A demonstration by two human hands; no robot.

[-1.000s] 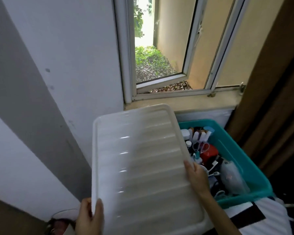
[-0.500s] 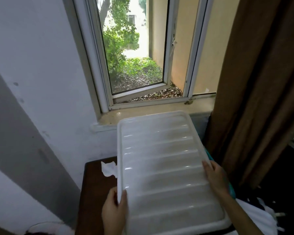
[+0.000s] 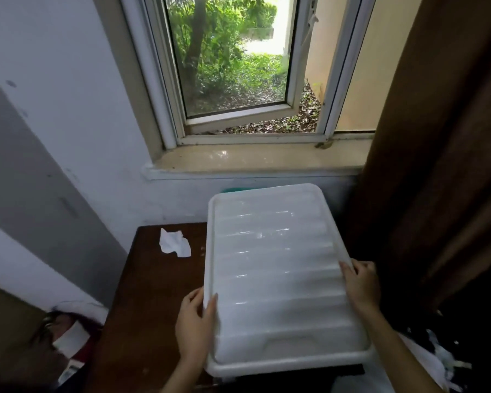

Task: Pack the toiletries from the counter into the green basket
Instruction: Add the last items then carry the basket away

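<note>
A white ribbed plastic lid lies flat over the green basket, of which only a sliver of rim shows at the lid's far edge. The toiletries inside are hidden under the lid. My left hand grips the lid's left edge, thumb on top and fingers curled under. My right hand holds the lid's right edge with fingers curled over the rim.
The basket stands on a dark brown wooden counter under a window sill. A crumpled white tissue lies on the counter at the left. A brown curtain hangs close on the right. Clutter sits on the floor at lower left.
The lid moved right and down, from beside the open basket to covering it. The toiletries that showed a second ago are now hidden. Both hands stayed on the lid's edges.
</note>
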